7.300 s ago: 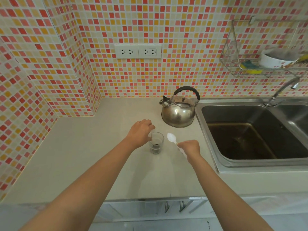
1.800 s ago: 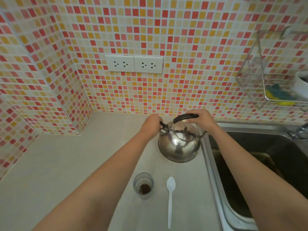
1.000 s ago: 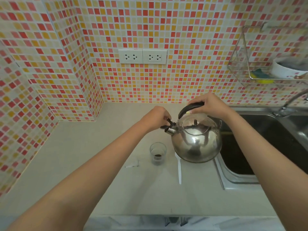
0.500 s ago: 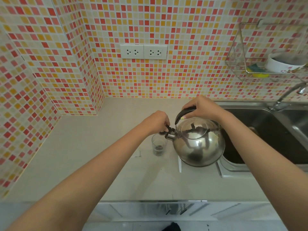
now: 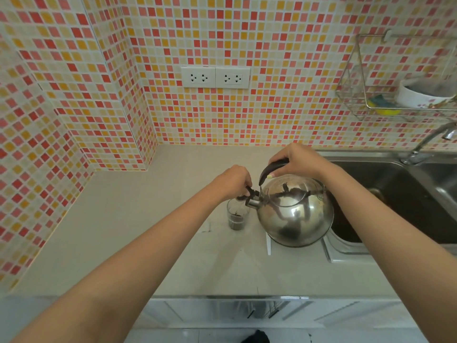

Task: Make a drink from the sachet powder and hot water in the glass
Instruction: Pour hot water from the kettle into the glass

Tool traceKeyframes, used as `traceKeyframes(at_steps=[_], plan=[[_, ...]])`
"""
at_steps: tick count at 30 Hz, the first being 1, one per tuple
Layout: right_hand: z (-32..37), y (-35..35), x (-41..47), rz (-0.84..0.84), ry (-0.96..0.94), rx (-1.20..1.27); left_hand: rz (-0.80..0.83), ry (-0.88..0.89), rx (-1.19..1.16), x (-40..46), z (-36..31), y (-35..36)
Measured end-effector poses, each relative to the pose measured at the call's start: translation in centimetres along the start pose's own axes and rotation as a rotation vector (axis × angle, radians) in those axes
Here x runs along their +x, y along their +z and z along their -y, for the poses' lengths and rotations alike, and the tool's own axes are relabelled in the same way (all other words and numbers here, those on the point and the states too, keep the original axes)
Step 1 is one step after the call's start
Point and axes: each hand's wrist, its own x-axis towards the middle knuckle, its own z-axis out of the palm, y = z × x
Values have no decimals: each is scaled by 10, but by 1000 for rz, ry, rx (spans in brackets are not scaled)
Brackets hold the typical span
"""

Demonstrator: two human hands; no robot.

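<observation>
A steel kettle (image 5: 295,214) hangs tilted above the counter, its spout over a small clear glass (image 5: 238,215) that has dark powder and some liquid at the bottom. My right hand (image 5: 295,162) grips the kettle's black handle from above. My left hand (image 5: 235,181) pinches the black spout cap lever right above the glass rim. A white plastic spoon (image 5: 268,245) lies on the counter, mostly hidden under the kettle. A small white sachet scrap (image 5: 206,227) lies left of the glass.
A steel sink (image 5: 395,199) with a tap (image 5: 430,142) sits right of the kettle. A wire rack (image 5: 400,78) with a white bowl and sponge hangs on the tiled wall. Two sockets (image 5: 215,77) are on the back wall. The counter edge (image 5: 222,297) runs across below.
The kettle was lifted off the counter near the sink and carried toward me and left, and its spout now tilts over the glass. Both hands kept their hold.
</observation>
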Motion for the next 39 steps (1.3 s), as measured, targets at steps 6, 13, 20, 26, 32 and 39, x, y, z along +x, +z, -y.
traceKeyframes(at_steps=[6,13,20,26,32,39], plan=[[3,0,2,22,15,-4,1,-10,-1,0,1,0],[4,1,6,31,14,-17,9,-17,-2,0,2,1],[4,3,5,18,10,-2,27,-17,-1,2,4,1],[6,3,6,26,7,-13,38,-19,0,2,4,2],[6,2,6,31,8,-22,37,-19,3,3,3,3],[4,0,4,38,2,-19,32,-5,13,3,1,3]])
